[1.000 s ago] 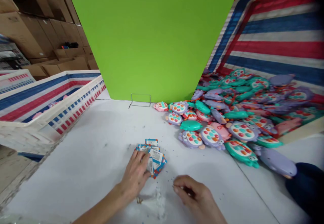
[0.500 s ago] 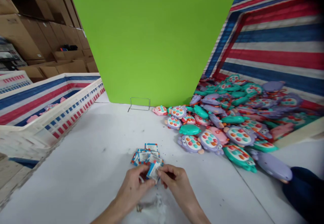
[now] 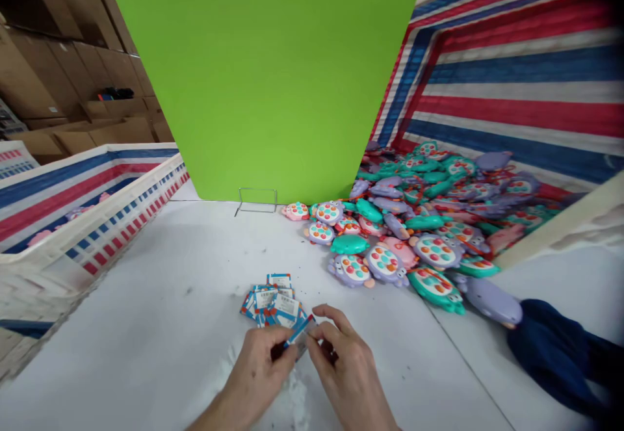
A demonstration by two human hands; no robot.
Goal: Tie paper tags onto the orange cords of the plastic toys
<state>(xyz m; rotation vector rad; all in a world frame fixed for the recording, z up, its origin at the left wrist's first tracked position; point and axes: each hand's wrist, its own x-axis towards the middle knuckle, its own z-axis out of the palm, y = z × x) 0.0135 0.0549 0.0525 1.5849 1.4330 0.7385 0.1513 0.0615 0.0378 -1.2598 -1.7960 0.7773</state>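
Between my two hands is a small blue-and-white printed card [image 3: 301,332], tilted up above the table. My left hand [image 3: 260,363] pinches its left side between thumb and fingers. At its right edge, my right hand [image 3: 344,359] grips with thumb and forefinger, partly hiding it. Just beyond my fingers lies a loose pile of similar cards [image 3: 285,307] with barcodes, overlapping each other. Whether the held piece is one card or more, I cannot tell.
Animal-shaped toys [image 3: 351,268] in purple, green and pink spill from a striped-lined crate [image 3: 487,109] at right. A green board [image 3: 263,80] stands behind, a wire stand [image 3: 257,200] before it. Left is a white crate [image 3: 127,203]; dark blue cloth [image 3: 550,353] lies right.
The view has swung slightly to the right, shifting everything left. The card in my hands has turned more edge-on, and my right forefinger has lifted away from it.
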